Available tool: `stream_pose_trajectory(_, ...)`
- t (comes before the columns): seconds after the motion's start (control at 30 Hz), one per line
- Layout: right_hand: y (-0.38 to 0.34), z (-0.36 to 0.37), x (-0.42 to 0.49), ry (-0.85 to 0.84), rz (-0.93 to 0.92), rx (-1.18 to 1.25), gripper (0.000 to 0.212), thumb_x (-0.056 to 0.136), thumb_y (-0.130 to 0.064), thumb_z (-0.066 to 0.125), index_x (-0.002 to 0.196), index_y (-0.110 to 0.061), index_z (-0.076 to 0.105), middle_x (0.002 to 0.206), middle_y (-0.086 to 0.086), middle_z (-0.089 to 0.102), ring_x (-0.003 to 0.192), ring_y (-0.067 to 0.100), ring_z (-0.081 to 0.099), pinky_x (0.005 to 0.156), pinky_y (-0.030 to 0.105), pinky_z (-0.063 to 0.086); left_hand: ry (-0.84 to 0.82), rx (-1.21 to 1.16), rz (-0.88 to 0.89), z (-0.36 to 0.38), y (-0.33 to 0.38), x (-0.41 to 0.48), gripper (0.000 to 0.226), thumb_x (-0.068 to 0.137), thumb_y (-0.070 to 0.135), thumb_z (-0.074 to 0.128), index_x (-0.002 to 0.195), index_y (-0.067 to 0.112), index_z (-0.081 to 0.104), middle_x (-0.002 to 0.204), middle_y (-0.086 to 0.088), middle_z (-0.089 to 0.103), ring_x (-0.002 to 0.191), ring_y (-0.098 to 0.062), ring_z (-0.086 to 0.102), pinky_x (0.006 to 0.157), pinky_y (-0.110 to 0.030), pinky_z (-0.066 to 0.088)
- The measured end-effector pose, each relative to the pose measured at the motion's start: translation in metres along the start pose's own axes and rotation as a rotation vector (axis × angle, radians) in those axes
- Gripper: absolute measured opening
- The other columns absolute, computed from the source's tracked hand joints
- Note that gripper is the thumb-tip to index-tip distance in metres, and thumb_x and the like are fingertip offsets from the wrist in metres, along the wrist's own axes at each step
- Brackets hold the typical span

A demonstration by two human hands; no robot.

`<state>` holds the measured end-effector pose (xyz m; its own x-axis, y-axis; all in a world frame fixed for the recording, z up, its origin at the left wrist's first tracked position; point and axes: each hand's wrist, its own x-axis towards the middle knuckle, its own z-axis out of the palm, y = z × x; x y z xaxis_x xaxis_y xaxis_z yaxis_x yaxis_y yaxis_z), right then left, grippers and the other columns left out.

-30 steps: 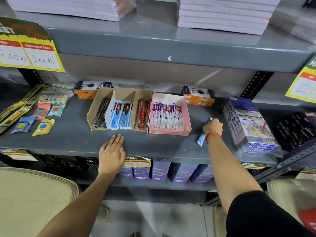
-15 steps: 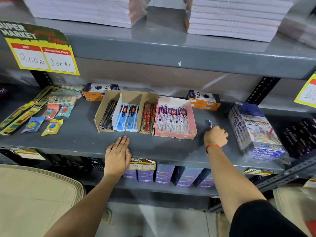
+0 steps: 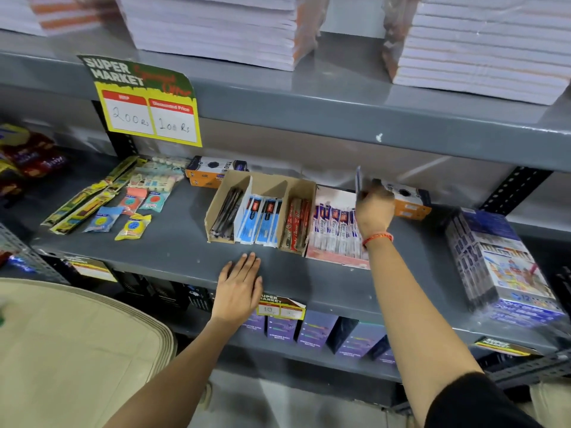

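right hand (image 3: pixel 374 208) raised its blue packet (image 3: pixel 358 180) above pink box (image 3: pixel 336 261).

Right hand (image 3: pixel 374 208) blurring; thin packet (image 3: pixel 358 180) it is pinching smearing, perhaps pen pack. Arm (image 3: pixel 398 288) hiding pink box (image 3: pixel 333 257) right wall. Notebook stacks (image 3: pixel 216 32) running off top edge.

Smooth grey painted metal with a soft shine for the shelf (image 3: pixel 173 251). Plain brown cardboard, dull and a bit rough, for the divided pen box (image 3: pixel 265 183). Shiny clear plastic wrap around the colour set boxes (image 3: pixel 500 273). Matt white paper in the notebook stacks (image 3: pixel 216 29). Glossy card for the price sign (image 3: pixel 145 100).
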<state>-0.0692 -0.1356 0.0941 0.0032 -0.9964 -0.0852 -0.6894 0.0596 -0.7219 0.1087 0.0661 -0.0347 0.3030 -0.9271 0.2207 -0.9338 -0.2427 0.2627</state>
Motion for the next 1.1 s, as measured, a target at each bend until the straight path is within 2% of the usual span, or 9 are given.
stream_pose_trajectory(0.1, -0.049, 0.024, -0.008, 0.167, -0.258, -0.048, 0.021, 0.092, -0.005, 0.050, 0.099, 0.007, 0.066, 0.105, 0.029, 0.068, 0.098, 0.042, 0.066, 0.080, 0.040, 0.054, -0.018, 0.011, -0.016, -0.005, -0.009, -0.002, 0.053, 0.091, 0.034, 0.032, 0.124, 0.004, 0.060, 0.129, -0.013, 0.060, 0.123, -0.025, 0.053, 0.103, -0.048, 0.037)
stream_pose_trajectory(0.23, -0.085, 0.070, -0.020, 0.055, -0.357, -0.135, 0.020, 0.090, -0.005, 0.053, 0.096, 0.006, 0.068, 0.100, 0.029, 0.069, 0.096, 0.042, 0.066, 0.080, 0.041, 0.055, -0.024, 0.014, -0.015, -0.013, -0.029, -0.006, 0.053, 0.092, 0.036, 0.033, 0.123, 0.003, 0.060, 0.129, -0.013, 0.060, 0.122, -0.026, 0.054, 0.101, -0.047, 0.039)
stream_pose_trajectory(0.37, -0.108, 0.115, -0.031, -0.046, -0.462, -0.227, 0.020, 0.091, -0.008, 0.053, 0.101, 0.002, 0.067, 0.104, 0.023, 0.070, 0.097, 0.039, 0.067, 0.086, 0.044, 0.057, -0.023, -0.002, 0.037, -0.014, -0.037, -0.008, 0.052, 0.092, 0.037, 0.035, 0.125, 0.004, 0.059, 0.130, -0.012, 0.059, 0.123, -0.025, 0.053, 0.103, -0.042, 0.040)
stream_pose_trajectory(0.5, -0.115, 0.147, -0.034, -0.096, -0.496, -0.335, 0.023, 0.090, -0.001, 0.046, 0.105, 0.003, 0.062, 0.110, 0.026, 0.066, 0.104, 0.045, 0.062, 0.085, 0.046, 0.053, -0.002, -0.041, 0.035, -0.008, -0.037, -0.009, 0.050, 0.092, 0.035, 0.037, 0.125, 0.004, 0.059, 0.131, -0.012, 0.059, 0.123, -0.026, 0.053, 0.104, -0.037, 0.029)
stream_pose_trajectory(0.67, -0.105, 0.172, -0.028, -0.142, -0.491, -0.463, 0.027, 0.089, 0.007, 0.043, 0.108, 0.001, 0.062, 0.113, 0.023, 0.066, 0.107, 0.042, 0.062, 0.087, 0.046, 0.053, 0.034, -0.062, 0.051, 0.001, -0.041, -0.008, 0.049, 0.092, 0.036, 0.040, 0.127, 0.006, 0.057, 0.133, -0.010, 0.057, 0.126, -0.024, 0.050, 0.104, -0.036, 0.029)
stream_pose_trajectory(0.87, -0.095, 0.185, -0.028, -0.237, -0.457, -0.444, 0.026, 0.092, 0.001, 0.041, 0.111, 0.004, 0.059, 0.117, 0.025, 0.062, 0.109, 0.042, 0.060, 0.088, 0.046, 0.051, 0.071, -0.076, 0.059, 0.009, -0.045, -0.007, 0.050, 0.091, 0.036, 0.041, 0.128, 0.007, 0.056, 0.135, -0.009, 0.056, 0.128, -0.023, 0.047, 0.105, -0.036, 0.028)
stream_pose_trajectory(1.0, -0.088, 0.184, -0.031, -0.306, -0.566, -0.502, 0.028, 0.091, 0.003, 0.041, 0.112, 0.001, 0.059, 0.114, 0.024, 0.064, 0.106, 0.041, 0.062, 0.083, 0.045, 0.053, 0.089, -0.079, 0.064, 0.010, -0.044, -0.007, 0.050, 0.089, 0.034, 0.042, 0.127, 0.007, 0.057, 0.133, -0.009, 0.057, 0.128, -0.024, 0.048, 0.105, -0.036, 0.028)
stream_pose_trajectory(1.1, -0.078, 0.184, -0.030, -0.404, -0.610, -0.562, 0.030, 0.091, 0.005, 0.041, 0.116, 0.002, 0.056, 0.120, 0.024, 0.060, 0.112, 0.040, 0.058, 0.089, 0.045, 0.049, 0.102, -0.077, 0.068, 0.012, -0.045, -0.006, 0.049, 0.088, 0.034, 0.042, 0.126, 0.006, 0.058, 0.132, -0.009, 0.058, 0.127, -0.024, 0.048, 0.105, -0.036, 0.028)
